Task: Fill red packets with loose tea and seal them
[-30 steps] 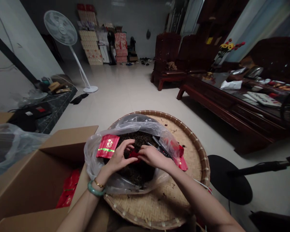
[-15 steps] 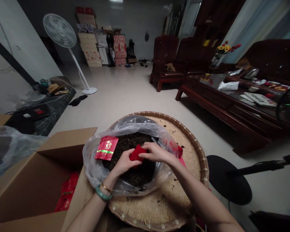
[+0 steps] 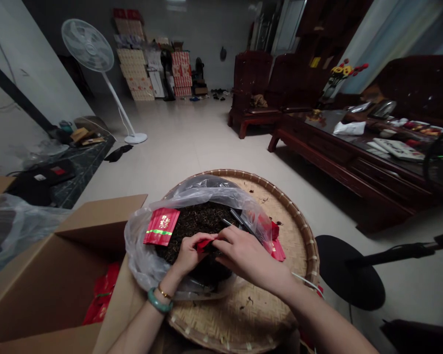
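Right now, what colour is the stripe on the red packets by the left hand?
The stripe on the red packets is bright green, best seen in the head view.

No text can be read for certain. The red packet [image 3: 162, 227] left of centre bears gold lettering above a green band, too small to make out; gold marks on the packets [image 3: 102, 297] at lower left are equally illegible.

Observed below left hand [image 3: 187, 253]: crinkled, shiny plastic bag [image 3: 141, 264]. Beyond and left of it: smooth, faintly glossy red packets [image 3: 161, 226]; farther left, matt cardboard box [image 3: 105, 212]. Nearer than right hand [image 3: 242, 251]: rough woven bamboo tray [image 3: 260, 314]. Well right: polished wooden table [image 3: 332, 153].
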The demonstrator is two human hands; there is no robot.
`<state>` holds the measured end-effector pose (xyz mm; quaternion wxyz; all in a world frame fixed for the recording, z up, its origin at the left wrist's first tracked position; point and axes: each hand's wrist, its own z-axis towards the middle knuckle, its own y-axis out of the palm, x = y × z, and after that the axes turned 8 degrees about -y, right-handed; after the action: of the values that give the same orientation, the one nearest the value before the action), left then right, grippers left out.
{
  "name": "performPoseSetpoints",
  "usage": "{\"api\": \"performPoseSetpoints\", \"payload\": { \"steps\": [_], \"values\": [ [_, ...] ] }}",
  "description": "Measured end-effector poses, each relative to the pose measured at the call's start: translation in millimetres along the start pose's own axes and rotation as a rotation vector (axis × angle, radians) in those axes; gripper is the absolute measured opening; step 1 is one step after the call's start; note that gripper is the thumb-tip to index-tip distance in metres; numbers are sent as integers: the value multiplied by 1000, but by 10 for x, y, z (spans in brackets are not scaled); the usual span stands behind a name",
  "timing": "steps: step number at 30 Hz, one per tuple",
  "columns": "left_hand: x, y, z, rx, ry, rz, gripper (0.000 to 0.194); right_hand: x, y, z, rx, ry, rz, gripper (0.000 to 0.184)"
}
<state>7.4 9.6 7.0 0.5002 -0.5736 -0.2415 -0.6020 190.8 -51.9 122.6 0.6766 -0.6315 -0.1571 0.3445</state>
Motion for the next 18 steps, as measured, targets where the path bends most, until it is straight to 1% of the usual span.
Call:
{"api": "performPoseSetpoints", "payload": {
  "steps": [4, 9, 13, 15, 18],
  "values": [
    [-6, 3, -10, -10, -2, 49, 25, -34, 20, 75, -68, 40, -93, 12],
    [16, 27, -17, -1, -100, 77, 22, -21, 8, 144, -124, 95, -26, 18],
    [31, 88, -26, 7, -203, 53, 18, 22, 33, 154, -117, 97, 52, 18],
    [51, 115, -28, -1, -261, 31, 21, 69, 78, 168, -101, 90, 92, 18],
    [109, 127, -25, -34, -337, -45, 25, 177, 181, 215, -75, 105, 180, 23]
  ]
}}
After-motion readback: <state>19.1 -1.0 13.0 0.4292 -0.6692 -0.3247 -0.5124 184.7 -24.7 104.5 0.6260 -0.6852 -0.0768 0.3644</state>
